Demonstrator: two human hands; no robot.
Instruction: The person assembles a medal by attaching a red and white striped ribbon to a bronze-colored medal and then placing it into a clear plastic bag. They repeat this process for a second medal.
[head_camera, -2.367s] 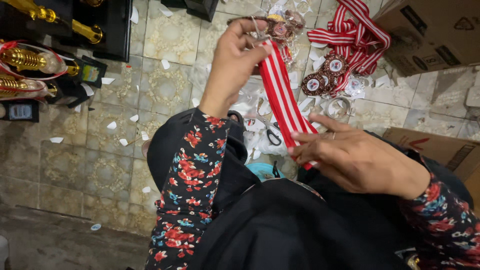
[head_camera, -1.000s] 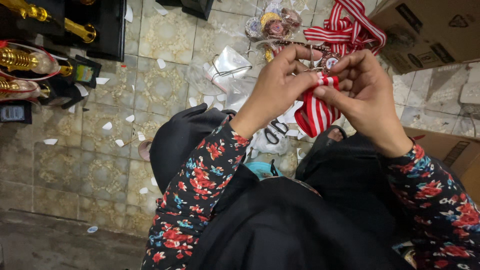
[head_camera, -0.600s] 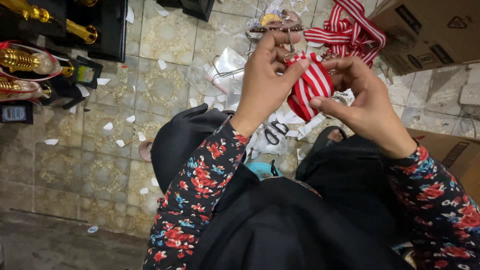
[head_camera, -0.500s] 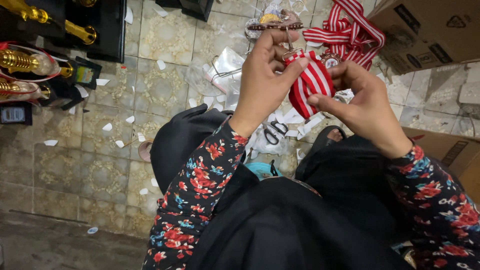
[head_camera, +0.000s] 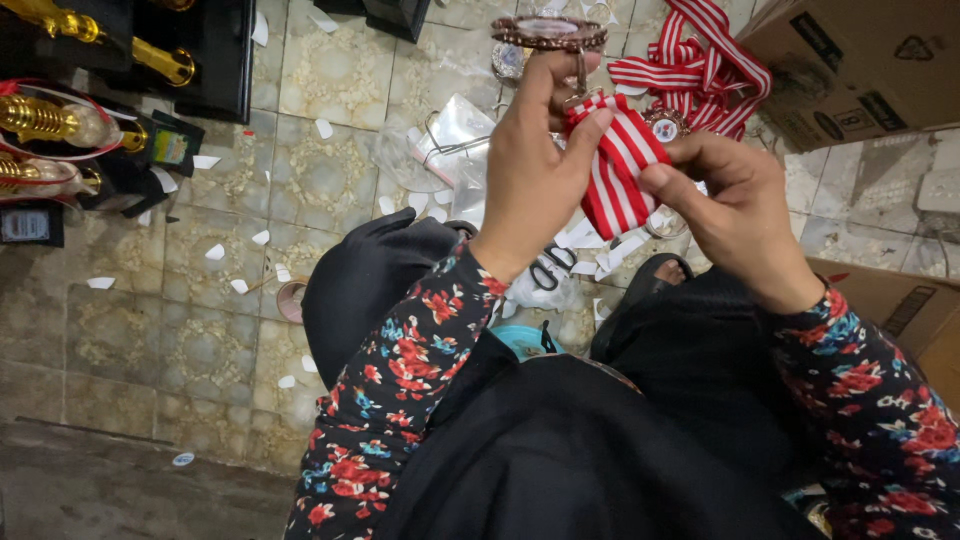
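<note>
Overhead, from the head camera: left hand (head_camera: 535, 165) pinching the folded red-and-white striped ribbon (head_camera: 618, 165) with its bronze medal (head_camera: 549, 32) dangling above; right hand (head_camera: 735, 205) gripping the ribbon's lower fold, over the tiled floor (head_camera: 320, 180) near scissors (head_camera: 549, 268).

The folded ribbon (head_camera: 618, 165) is striped red and white, its medal (head_camera: 549, 32) bronze-brown. The sleeves (head_camera: 400, 390) are black with red, blue and white flowers. The floor tiles (head_camera: 330, 170) are mottled beige, the trophies (head_camera: 60, 110) gold, the carton (head_camera: 860, 60) brown.
</note>
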